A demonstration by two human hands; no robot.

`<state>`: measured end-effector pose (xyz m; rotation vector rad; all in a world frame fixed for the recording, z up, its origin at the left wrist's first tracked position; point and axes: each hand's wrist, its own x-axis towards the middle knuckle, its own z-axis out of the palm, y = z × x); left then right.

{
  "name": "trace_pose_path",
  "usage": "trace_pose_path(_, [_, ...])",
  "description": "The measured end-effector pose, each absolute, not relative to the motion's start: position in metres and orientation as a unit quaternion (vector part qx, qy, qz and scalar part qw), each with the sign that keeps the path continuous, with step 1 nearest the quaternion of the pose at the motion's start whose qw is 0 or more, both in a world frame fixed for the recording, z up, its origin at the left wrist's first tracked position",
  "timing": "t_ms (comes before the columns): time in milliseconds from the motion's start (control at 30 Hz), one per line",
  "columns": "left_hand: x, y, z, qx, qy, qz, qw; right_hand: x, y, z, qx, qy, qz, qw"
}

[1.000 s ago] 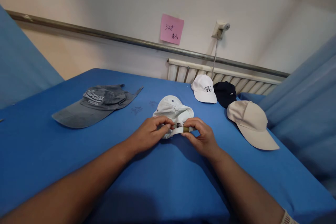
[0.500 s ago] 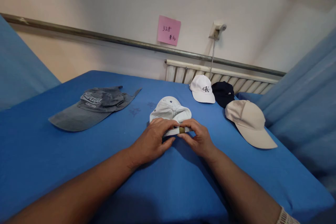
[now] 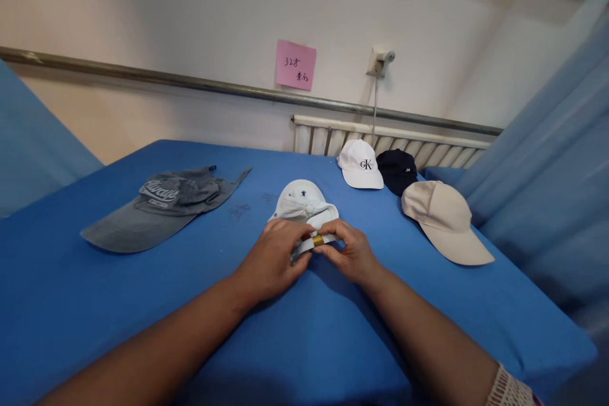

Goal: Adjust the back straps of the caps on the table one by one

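Observation:
A pale, whitish baseball cap (image 3: 304,203) lies on the blue-covered table with its back strap towards me. Its strap (image 3: 304,246) carries a brass-coloured buckle (image 3: 318,240). My left hand (image 3: 278,257) grips the strap on the left side of the buckle, thumb below and fingers above. On the other side, my right hand (image 3: 349,252) pinches the strap close to the buckle between thumb and forefinger. Part of the cap's near edge is hidden behind my fingers.
A grey cap (image 3: 166,203) lies at the left. To the right are a white cap (image 3: 360,165), a dark navy cap (image 3: 397,171) and a beige cap (image 3: 445,219). Behind the blue sheet (image 3: 143,304) stand a radiator (image 3: 328,139) and a wall rail (image 3: 204,84). Blue curtains (image 3: 537,171) hang at both sides.
The view has shifted slightly. The brass buckle is tilted and catches more light now. Both hands keep their hold on the strap.

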<state>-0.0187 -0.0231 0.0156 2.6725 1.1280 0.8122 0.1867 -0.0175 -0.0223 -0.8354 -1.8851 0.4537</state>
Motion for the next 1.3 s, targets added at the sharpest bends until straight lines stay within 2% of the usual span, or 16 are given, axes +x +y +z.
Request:
trace_pose_path(200, [-0.015,-0.027,0.016,0.888,0.365,0.28,0.007,0.181,-0.017,-0.025,-0.34,-0.787,0.184,0.481])
trace_pose_path(367, [-0.013,-0.022,0.011,0.897,0.353,0.266,0.004,0.177,-0.02,-0.024,-0.36,-0.773,0.223,0.473])
trace_pose_path(600, [-0.022,-0.011,0.007,0.851,0.418,0.313,0.063,0.192,-0.01,-0.027,-0.436,-0.647,0.28,0.56])
trace_pose_path(700, [-0.026,-0.01,0.008,0.84,0.432,0.317,0.083,0.194,-0.001,-0.031,-0.471,-0.584,0.334,0.57])
trace_pose_path(800, [-0.026,-0.01,0.009,0.833,0.433,0.334,0.089,0.191,0.0,-0.032,-0.497,-0.522,0.441,0.534])
trace_pose_path(967, [-0.024,-0.013,0.008,0.821,0.421,0.374,0.094,0.179,-0.015,-0.025,-0.458,-0.436,0.655,0.414])
trace_pose_path(1067, [-0.022,-0.014,0.007,0.824,0.404,0.387,0.09,0.173,-0.022,-0.022,-0.444,-0.442,0.677,0.387])
trace_pose_path(1167, [-0.021,-0.016,0.004,0.832,0.393,0.382,0.088,0.171,-0.023,-0.02,-0.443,-0.468,0.634,0.428])
trace_pose_path(1300, [-0.017,-0.019,0.0,0.847,0.384,0.356,0.092,0.171,-0.021,-0.018,-0.421,-0.398,0.645,0.498])
